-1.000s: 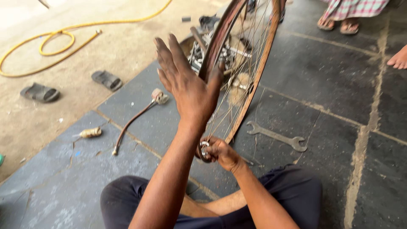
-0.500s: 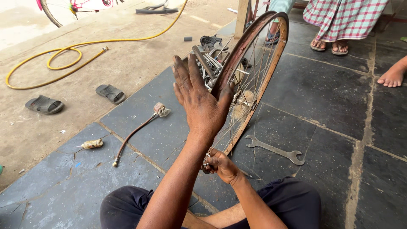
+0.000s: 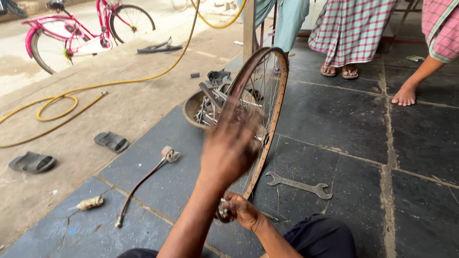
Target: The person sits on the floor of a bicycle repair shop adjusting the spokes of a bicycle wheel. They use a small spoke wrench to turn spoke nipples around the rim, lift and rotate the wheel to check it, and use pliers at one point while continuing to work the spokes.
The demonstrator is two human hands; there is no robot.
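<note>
A spoked bicycle wheel rim (image 3: 278, 91) stands upright on the dark stone floor in front of me. My left hand (image 3: 228, 148) is blurred with motion and lies against the rim's near side, fingers curled over it. Lower down, my right hand (image 3: 243, 210) is closed around a small metal part at the bottom of the rim, probably the axle end or a small tool; I cannot tell which.
A flat double-ended spanner (image 3: 300, 185) lies right of the wheel. A metal bowl of parts (image 3: 191, 107) sits behind it. A hose piece (image 3: 143, 179), sandals (image 3: 111, 141), yellow hose (image 3: 62, 106), pink bicycle (image 3: 76, 33) are left. People's feet (image 3: 405, 95) stand at back right.
The view has tilted up, showing the bicycle and the standing people. My left hand has slid down along the rim and is now blurred. The right hand stays at the rim's bottom.
</note>
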